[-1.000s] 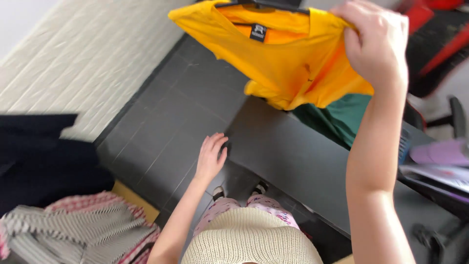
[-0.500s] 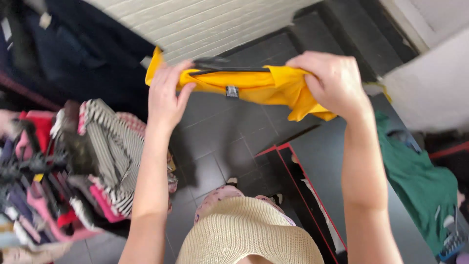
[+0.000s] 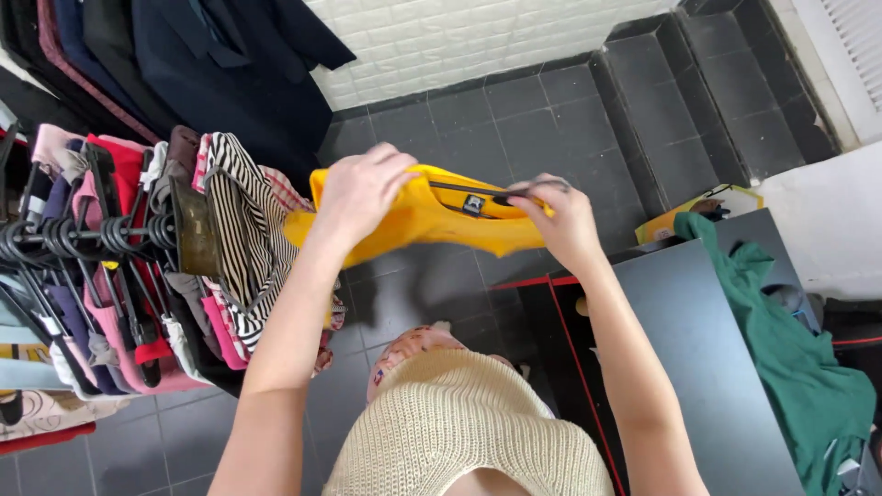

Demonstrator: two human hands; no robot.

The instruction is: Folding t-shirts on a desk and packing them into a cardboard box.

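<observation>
- The left hand (image 3: 363, 188) is closed over the left shoulder of a yellow shirt (image 3: 418, 219), fingers curled down over the cloth.
- The right hand (image 3: 556, 220) grips the other side of the shirt at the neckline, closed on the cloth together with a black hanger (image 3: 478, 193) that lies across the collar opening.
- The shirt is held up in the air between both hands, in front of the person's chest, above the dark tiled floor (image 3: 514, 119). Its collar, with a small dark label, faces the camera; the lower part sags beneath the hands.
- Just to the left of the shirt stands a rack (image 3: 83, 234) crowded with hung clothes; the nearest one is a black-and-white striped top (image 3: 239, 230), close beside the left hand.
- Dark coats (image 3: 220, 64) hang behind the rack, against a white brick wall (image 3: 459, 32).
- To the right, below the right forearm, is a black bench (image 3: 680, 349) with a red edge; a green garment (image 3: 790, 358) lies over its far side.
- The person wears a cream knitted top (image 3: 459, 432).
</observation>
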